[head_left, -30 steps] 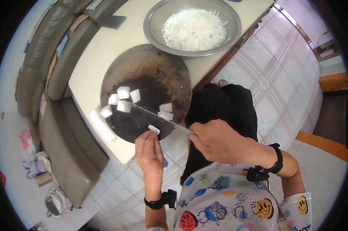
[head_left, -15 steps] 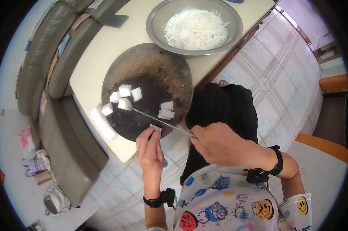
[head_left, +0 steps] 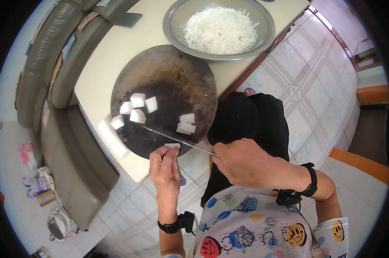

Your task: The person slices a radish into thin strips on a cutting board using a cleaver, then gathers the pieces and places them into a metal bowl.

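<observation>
My right hand (head_left: 241,161) grips a knife (head_left: 181,141), seen almost edge-on, its blade slanting across the front of a round, dark chopping board (head_left: 160,64). At the board's near edge, the fingers of my left hand (head_left: 165,165) are closed on a small white radish piece (head_left: 172,145), just beside the blade. Several white radish chunks (head_left: 137,116) lie on the board beyond the knife tip. A few flat radish slices (head_left: 186,127) rest on its right side. A long white radish piece (head_left: 112,136) lies along the left edge of the board.
A metal bowl (head_left: 173,32) of white shreds (head_left: 220,32) stands behind the board on the cream table (head_left: 95,81). A grey flat object (head_left: 127,19) lies at the back left. To the left is a leather sofa (head_left: 74,159); bags (head_left: 62,223) sit beyond it.
The knife tip has come slightly away from the nearest radish chunk. My left fingers have shifted a little, and more of the piece they hold shows. The view has moved slightly.
</observation>
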{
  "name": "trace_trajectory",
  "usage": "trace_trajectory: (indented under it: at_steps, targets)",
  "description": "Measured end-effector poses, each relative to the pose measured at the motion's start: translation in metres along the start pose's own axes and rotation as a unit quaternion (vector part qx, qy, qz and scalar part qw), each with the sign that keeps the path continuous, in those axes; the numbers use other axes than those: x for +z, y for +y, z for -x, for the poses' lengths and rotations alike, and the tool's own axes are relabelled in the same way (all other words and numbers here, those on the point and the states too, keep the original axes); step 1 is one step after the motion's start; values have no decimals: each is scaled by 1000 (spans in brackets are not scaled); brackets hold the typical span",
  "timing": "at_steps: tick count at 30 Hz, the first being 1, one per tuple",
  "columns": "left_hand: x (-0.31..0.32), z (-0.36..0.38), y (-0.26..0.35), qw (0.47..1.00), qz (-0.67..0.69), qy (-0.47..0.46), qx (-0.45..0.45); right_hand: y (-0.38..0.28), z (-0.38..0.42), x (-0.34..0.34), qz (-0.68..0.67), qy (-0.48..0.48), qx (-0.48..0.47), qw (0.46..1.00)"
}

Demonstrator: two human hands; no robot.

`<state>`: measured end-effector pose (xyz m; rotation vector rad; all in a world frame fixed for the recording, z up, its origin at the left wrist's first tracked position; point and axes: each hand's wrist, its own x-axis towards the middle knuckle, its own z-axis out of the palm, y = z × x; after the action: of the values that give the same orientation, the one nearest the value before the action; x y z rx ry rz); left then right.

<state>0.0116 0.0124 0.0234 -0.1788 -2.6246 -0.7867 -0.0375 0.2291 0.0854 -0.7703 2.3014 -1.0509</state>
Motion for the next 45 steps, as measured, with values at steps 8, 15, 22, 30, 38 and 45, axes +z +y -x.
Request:
trace_trajectory:
  at_steps: [8, 15, 22, 30, 38, 45]
  targets:
    - [3, 5, -2, 999, -5, 25, 21, 2, -1, 2, 11, -29, 5, 1000]
    - [1, 14, -5, 998, -16, 27, 49, 1, 1, 1, 19, -34, -7, 999]
    - [10, 16, -1, 996, -18, 80, 29, 0, -3, -4, 55, -39, -18, 998]
    - [3, 2, 1, 999, -28, 27, 7, -2, -8, -2, 33, -39, -6, 999]
    - [-14, 4, -6, 996, 34, -3, -86, -2, -7, -2, 30, -40, 6, 999]
    - [-11, -4, -4, 883, 344, 1, -319, -4, -5, -4, 28, -42, 0, 999]
